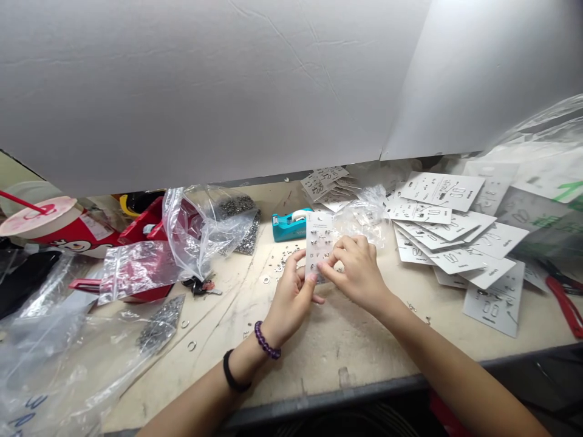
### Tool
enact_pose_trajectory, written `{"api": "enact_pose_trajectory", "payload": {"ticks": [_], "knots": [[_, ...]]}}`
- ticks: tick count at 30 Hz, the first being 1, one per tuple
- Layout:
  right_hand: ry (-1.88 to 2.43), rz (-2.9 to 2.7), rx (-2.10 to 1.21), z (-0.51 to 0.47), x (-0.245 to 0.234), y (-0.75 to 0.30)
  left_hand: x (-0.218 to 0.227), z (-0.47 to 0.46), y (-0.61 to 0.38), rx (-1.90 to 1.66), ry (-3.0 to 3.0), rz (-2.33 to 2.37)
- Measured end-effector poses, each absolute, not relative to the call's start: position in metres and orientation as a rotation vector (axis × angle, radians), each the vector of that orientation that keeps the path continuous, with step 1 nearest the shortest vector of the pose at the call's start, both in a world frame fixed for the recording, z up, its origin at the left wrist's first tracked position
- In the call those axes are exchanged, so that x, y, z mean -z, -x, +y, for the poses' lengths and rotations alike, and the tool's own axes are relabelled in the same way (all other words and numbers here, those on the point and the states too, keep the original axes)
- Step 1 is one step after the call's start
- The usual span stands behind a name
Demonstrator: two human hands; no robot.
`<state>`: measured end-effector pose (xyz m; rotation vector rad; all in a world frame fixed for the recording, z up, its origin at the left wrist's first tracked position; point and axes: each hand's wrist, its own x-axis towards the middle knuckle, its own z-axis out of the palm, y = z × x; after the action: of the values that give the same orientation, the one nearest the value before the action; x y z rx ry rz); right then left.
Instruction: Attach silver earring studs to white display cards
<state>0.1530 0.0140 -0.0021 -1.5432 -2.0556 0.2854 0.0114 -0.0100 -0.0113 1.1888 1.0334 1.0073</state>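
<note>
A small white card point(318, 240) with rows of tiny metal pieces stands upright over the middle of the workbench. My left hand point(291, 297) pinches its lower left edge; the wrist wears a purple bead bracelet and a black band. My right hand point(357, 270) is closed at the card's right side, fingertips pressed against it. Whether they also hold a small piece is hidden. Loose metal rings point(277, 262) lie scattered on the bench just left of the card.
Finished white cards point(455, 243) lie fanned out at right. A teal tape dispenser point(288, 225) sits behind the hands. Clear plastic bags point(200, 233), a red box and a red paper cup point(54, 227) crowd the left. Red-handled pliers point(567, 303) rest far right.
</note>
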Motion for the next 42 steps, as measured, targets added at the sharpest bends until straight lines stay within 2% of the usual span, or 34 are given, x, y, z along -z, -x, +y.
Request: {"api": "enact_pose_trajectory", "payload": {"ticks": [4, 7, 9, 13, 16, 29, 42], "knots": [[1.554, -1.996, -0.241, 0.016, -0.001, -0.158, 0.008, -0.007, -0.011, -1.034, -1.099, 1.026], [1.544, -1.867, -0.361, 0.019, -0.007, -0.167, 0.003, -0.004, -0.009, -1.088, -1.009, 1.007], [1.56, -1.806, -0.585, 0.022, -0.009, -0.172, 0.0, -0.003, -0.007, -1.116, -0.961, 0.994], [1.413, -1.823, -1.232, 0.024, -0.006, -0.171, -0.003, -0.001, -0.004, -1.153, -0.905, 0.957], [1.271, -1.757, -1.436, 0.02, -0.002, -0.164, -0.003, -0.001, -0.003, -1.154, -0.922, 0.971], [1.187, -2.046, -1.059, 0.011, 0.001, -0.152, 0.009, 0.005, 0.0, -1.317, -1.04, 1.047], [1.172, -2.083, -0.915, 0.005, 0.004, -0.145, 0.008, 0.003, -0.002, -1.368, -1.047, 1.108]]}}
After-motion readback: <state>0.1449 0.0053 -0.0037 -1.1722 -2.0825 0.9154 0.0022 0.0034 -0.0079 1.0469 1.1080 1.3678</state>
